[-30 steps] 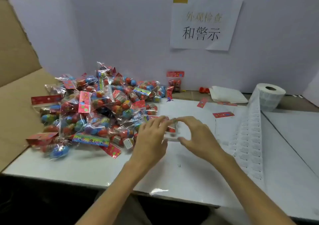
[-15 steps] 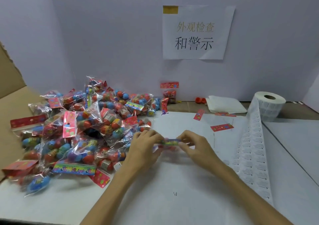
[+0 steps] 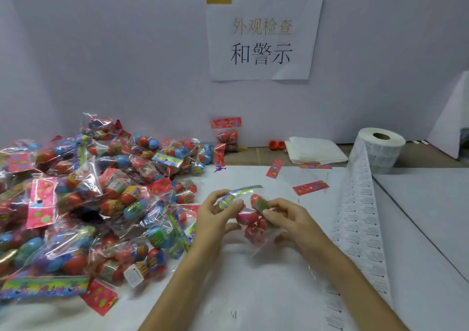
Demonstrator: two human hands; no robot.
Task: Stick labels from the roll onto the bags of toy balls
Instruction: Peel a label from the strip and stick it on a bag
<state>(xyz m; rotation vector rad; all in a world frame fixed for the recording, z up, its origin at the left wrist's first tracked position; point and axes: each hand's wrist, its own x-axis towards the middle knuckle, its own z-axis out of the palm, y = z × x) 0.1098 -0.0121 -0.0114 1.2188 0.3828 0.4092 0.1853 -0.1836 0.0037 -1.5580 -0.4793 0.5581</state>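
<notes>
Gripping one bag [image 3: 247, 217] between them, the left hand [image 3: 213, 220] pinches its card top [image 3: 238, 194], the right hand [image 3: 289, 219] its balls; the label strip [image 3: 360, 219] lies rightward, nearer the right hand.

One wide-angle view, worn at the person's head, looks forward and down over the white tabletop [image 3: 253, 292] to the pale lilac back wall [image 3: 114, 51]. It sits close: the left hand [image 3: 215, 219] and right hand [image 3: 288, 220] lie at mid-frame, forearms cut by the bottom edge.

Clear bag [image 3: 248, 216] centre, tilted; bag pile [image 3: 101, 204] left; label roll [image 3: 380, 150] right, unspooled.
</notes>
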